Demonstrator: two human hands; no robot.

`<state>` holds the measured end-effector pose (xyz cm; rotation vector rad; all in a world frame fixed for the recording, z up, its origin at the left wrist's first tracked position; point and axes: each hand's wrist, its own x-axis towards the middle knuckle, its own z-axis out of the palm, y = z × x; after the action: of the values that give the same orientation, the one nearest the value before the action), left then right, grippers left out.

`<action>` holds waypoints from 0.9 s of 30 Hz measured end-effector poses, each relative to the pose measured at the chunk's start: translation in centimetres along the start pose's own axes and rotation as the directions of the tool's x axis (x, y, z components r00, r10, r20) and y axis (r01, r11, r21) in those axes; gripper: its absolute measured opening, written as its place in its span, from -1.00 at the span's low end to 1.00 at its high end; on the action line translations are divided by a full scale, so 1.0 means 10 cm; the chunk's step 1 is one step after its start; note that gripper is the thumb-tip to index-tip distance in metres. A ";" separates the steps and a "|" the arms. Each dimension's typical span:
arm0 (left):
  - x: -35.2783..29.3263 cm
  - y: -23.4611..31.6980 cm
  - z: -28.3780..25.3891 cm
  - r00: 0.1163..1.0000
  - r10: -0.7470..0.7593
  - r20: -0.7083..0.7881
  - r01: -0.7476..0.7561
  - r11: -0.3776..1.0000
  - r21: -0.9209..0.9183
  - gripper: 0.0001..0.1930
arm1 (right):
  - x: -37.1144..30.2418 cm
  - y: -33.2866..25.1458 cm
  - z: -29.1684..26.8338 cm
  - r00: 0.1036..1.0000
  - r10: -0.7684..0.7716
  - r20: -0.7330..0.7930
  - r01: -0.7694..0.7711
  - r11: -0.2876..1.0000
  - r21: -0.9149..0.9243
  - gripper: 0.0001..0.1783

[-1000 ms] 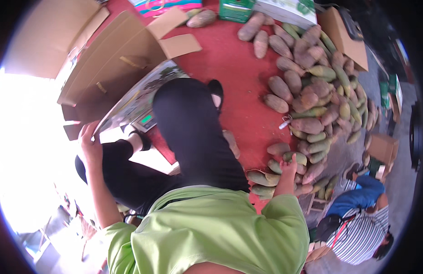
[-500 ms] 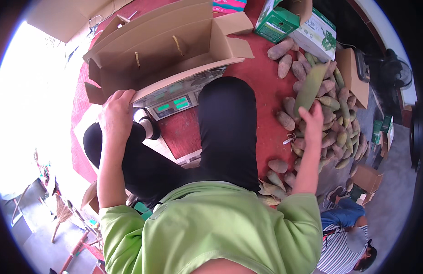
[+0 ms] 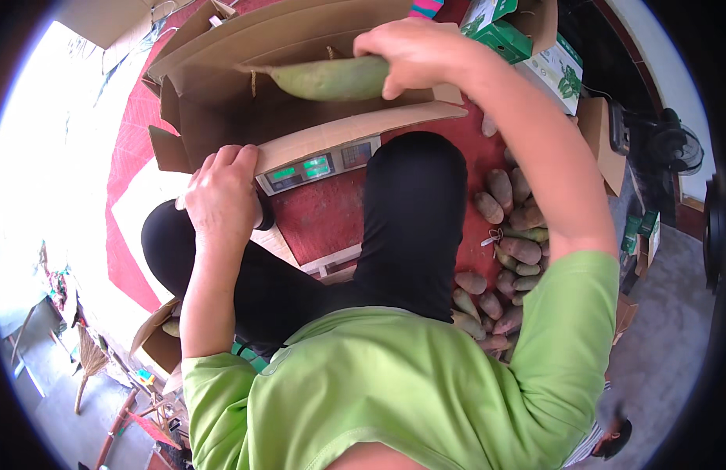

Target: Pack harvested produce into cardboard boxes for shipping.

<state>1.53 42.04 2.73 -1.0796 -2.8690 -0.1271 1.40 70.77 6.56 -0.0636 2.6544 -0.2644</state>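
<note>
My right hand [image 3: 414, 55] grips the thick end of a long green radish [image 3: 327, 79], its thin root tail pointing left. The radish is held over the open cardboard box [image 3: 198, 102], whose inside is dark. My left hand [image 3: 226, 184] is closed on the near flap [image 3: 339, 133] at its left corner, folding it toward me. Just under this flap shows a digital scale [image 3: 309, 166] with lit green displays; the box appears to stand on it. A heap of dusty green and brownish radishes [image 3: 521, 251] lies to my right, partly covered by my right arm.
Green-and-white cartons [image 3: 563, 74] stand at the far right, with a brown box [image 3: 598, 137] and a black fan [image 3: 672, 141] nearby. My bent knee [image 3: 418, 180] stands between box and heap. A broom [image 3: 88, 360] lies at the left; another person [image 3: 610, 439] is low right.
My right hand has carried the green radish from the heap, left and away from me, over the box. My left hand has shifted slightly right, still on the flap.
</note>
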 end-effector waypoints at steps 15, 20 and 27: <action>0.03 0.02 0.02 0.999 0.001 -0.036 -0.001 1.000 0.003 -0.76 | 0.68 0.06 0.41 0.997 -0.067 0.023 0.065 0.996 0.065 -0.37; 0.01 0.04 0.00 0.999 -0.045 0.003 0.045 0.999 0.030 -0.76 | -0.11 0.24 0.13 0.870 0.052 -0.490 0.278 0.770 0.575 -0.60; -0.02 0.05 0.06 0.995 -0.098 0.001 0.098 0.995 0.026 -0.72 | -1.51 0.85 1.02 0.729 0.530 -0.434 0.265 0.367 0.892 -0.66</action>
<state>2.00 42.36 2.14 -0.9358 -2.9178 -0.0936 19.50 78.65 2.79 0.8119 2.6215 -2.0773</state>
